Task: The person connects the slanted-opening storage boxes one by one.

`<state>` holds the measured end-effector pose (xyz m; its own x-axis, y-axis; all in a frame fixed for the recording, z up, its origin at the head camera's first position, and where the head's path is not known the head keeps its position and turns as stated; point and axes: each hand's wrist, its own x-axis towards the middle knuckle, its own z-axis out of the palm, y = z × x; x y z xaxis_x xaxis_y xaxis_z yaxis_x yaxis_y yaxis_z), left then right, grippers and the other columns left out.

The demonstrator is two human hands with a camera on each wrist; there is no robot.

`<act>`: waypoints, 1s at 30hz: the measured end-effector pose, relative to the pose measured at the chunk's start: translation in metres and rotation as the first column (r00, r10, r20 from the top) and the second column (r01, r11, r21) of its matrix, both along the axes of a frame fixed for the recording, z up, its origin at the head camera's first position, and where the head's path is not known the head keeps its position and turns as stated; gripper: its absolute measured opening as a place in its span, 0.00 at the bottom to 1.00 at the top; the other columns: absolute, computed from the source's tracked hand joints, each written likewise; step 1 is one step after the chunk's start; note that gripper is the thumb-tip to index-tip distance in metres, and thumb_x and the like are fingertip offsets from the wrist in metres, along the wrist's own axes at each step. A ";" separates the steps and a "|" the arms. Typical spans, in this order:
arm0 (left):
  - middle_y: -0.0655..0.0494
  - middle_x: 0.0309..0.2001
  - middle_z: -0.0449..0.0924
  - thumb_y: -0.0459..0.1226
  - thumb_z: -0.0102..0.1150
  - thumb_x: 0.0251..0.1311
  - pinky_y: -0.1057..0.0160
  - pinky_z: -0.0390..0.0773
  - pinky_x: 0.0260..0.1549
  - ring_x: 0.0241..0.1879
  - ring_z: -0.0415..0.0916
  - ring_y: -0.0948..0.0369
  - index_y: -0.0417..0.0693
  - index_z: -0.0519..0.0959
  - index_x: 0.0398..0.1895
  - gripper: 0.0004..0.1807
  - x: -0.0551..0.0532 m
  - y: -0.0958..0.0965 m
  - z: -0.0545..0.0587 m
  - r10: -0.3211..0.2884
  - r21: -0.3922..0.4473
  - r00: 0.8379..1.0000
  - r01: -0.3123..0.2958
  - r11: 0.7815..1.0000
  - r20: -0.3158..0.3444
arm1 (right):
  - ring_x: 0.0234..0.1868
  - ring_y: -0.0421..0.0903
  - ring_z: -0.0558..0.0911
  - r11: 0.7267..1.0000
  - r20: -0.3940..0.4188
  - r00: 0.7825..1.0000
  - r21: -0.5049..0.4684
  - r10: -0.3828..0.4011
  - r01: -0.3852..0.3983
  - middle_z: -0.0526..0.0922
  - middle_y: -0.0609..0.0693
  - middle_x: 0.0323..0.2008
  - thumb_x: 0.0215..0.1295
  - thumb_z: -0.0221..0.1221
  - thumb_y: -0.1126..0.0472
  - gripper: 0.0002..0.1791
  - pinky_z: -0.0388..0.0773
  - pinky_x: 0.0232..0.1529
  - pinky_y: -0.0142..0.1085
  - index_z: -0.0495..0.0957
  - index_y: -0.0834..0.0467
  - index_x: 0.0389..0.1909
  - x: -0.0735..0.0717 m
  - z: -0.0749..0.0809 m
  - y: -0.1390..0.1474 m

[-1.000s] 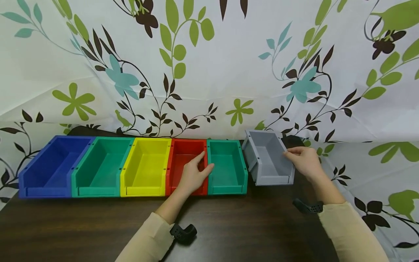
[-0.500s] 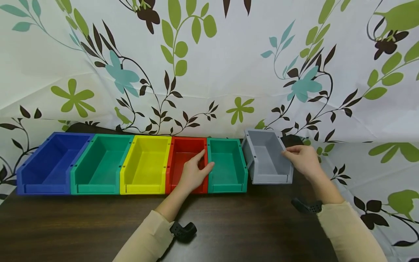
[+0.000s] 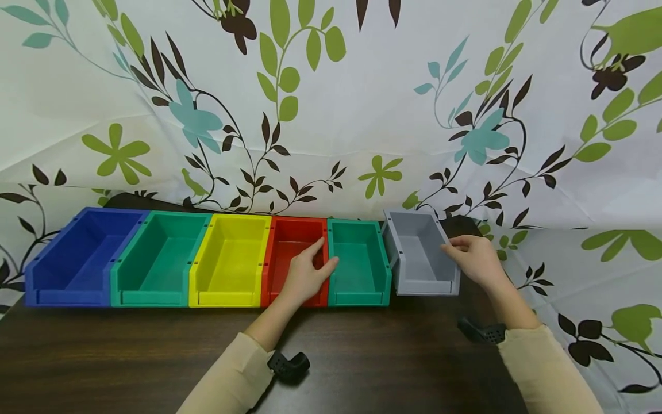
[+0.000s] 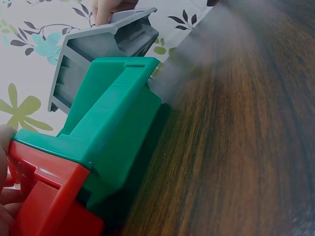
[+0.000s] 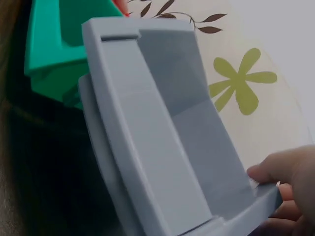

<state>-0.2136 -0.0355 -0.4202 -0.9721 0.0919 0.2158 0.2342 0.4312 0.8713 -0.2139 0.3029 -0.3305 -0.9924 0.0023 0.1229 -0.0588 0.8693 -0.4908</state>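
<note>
My right hand (image 3: 478, 259) pinches the right wall of a grey plastic bin (image 3: 421, 253), thumb inside it and fingers outside. The right wrist view shows the grey bin tilted, raised beside the green bin (image 5: 54, 54). My left hand (image 3: 305, 273) lies over the red bin (image 3: 281, 230), fingers on the red side and thumb on the side of the neighbouring green bin (image 3: 359, 293), gripping the walls where the two meet. In the left wrist view, the red bin (image 4: 54, 196) and green bin (image 4: 123, 132) stand side by side, with the grey bin (image 4: 93, 42) beyond them.
Left of the red bin, a yellow bin (image 3: 227, 259), another green bin (image 3: 165, 259) and a blue bin (image 3: 83, 259) continue the row on the dark wooden table (image 3: 362, 356). A leaf-patterned cloth (image 3: 331, 115) hangs behind.
The right hand has shifted the grey bin slightly left and a little down in the head view, closer to the row. The left hand stays in place.
</note>
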 end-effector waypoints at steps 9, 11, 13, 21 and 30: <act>0.47 0.66 0.69 0.48 0.59 0.60 0.47 0.71 0.59 0.64 0.67 0.50 0.44 0.65 0.67 0.34 0.001 0.000 0.000 -0.008 0.004 1.000 0.008 1.000 0.016 | 0.47 0.62 0.80 1.000 -0.135 0.991 -0.014 -0.027 0.025 0.81 0.67 0.48 0.68 0.53 0.50 0.26 0.78 0.42 0.54 0.74 0.67 0.56 -0.002 0.002 -0.014; 0.48 0.66 0.68 0.49 0.59 0.60 0.47 0.71 0.59 0.64 0.67 0.50 0.44 0.65 0.68 0.34 0.002 0.000 0.000 -0.010 0.001 1.000 0.010 1.000 0.020 | 0.43 0.60 0.81 1.000 -0.177 0.984 0.008 -0.006 0.008 0.82 0.66 0.47 0.67 0.54 0.50 0.25 0.78 0.39 0.52 0.76 0.66 0.55 -0.003 0.003 -0.021; 0.48 0.66 0.68 0.49 0.59 0.60 0.48 0.71 0.59 0.64 0.68 0.50 0.44 0.65 0.67 0.35 0.002 -0.001 0.000 -0.010 -0.002 1.000 0.010 1.000 0.020 | 0.36 0.58 0.80 0.999 -0.207 0.978 0.035 0.033 -0.027 0.82 0.65 0.47 0.67 0.54 0.52 0.23 0.77 0.35 0.49 0.77 0.65 0.54 -0.004 0.004 -0.028; 0.47 0.65 0.69 0.47 0.59 0.60 0.47 0.70 0.60 0.64 0.68 0.50 0.43 0.66 0.67 0.34 0.002 0.000 0.001 -0.004 0.006 1.000 0.003 1.000 0.009 | 0.54 0.60 0.78 0.965 -0.155 0.954 0.080 0.258 -0.248 0.79 0.63 0.55 0.67 0.56 0.56 0.21 0.77 0.49 0.55 0.76 0.64 0.55 -0.011 0.005 -0.050; 0.47 0.65 0.69 0.49 0.59 0.60 0.48 0.70 0.61 0.64 0.68 0.50 0.43 0.66 0.67 0.34 0.000 0.000 0.000 -0.004 -0.009 1.000 0.004 1.000 0.007 | 0.62 0.59 0.72 0.896 0.009 0.897 0.045 0.442 -0.442 0.68 0.58 0.66 0.69 0.54 0.52 0.26 0.72 0.57 0.54 0.70 0.61 0.63 -0.017 0.005 -0.059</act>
